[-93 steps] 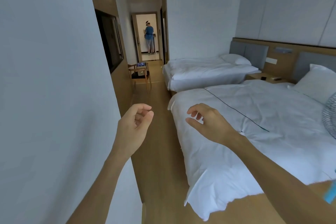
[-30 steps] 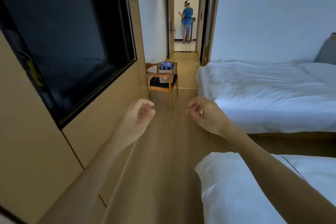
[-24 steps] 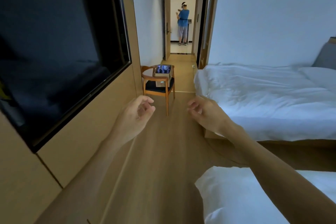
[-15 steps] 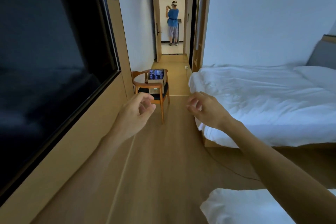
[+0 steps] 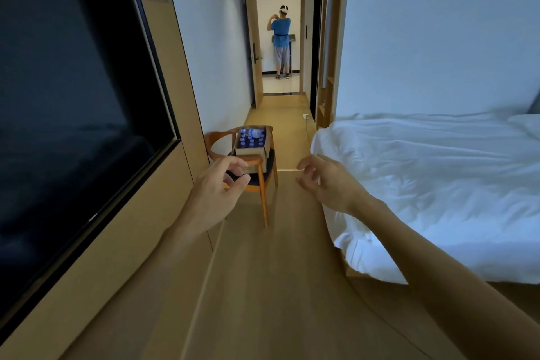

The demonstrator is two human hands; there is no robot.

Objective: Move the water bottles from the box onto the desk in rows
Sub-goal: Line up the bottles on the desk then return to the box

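Head view: brown cardboard box of clear water bottles untouched on wooden chair; left hand, right hand loosely curled, empty. No desk visible; nothing moved yet.

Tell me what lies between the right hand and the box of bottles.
Head view: only bare wooden floor between the right hand and the box on the chair.

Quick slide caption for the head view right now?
Empty left hand and right hand raised toward a cardboard box of water bottles on a wooden chair.
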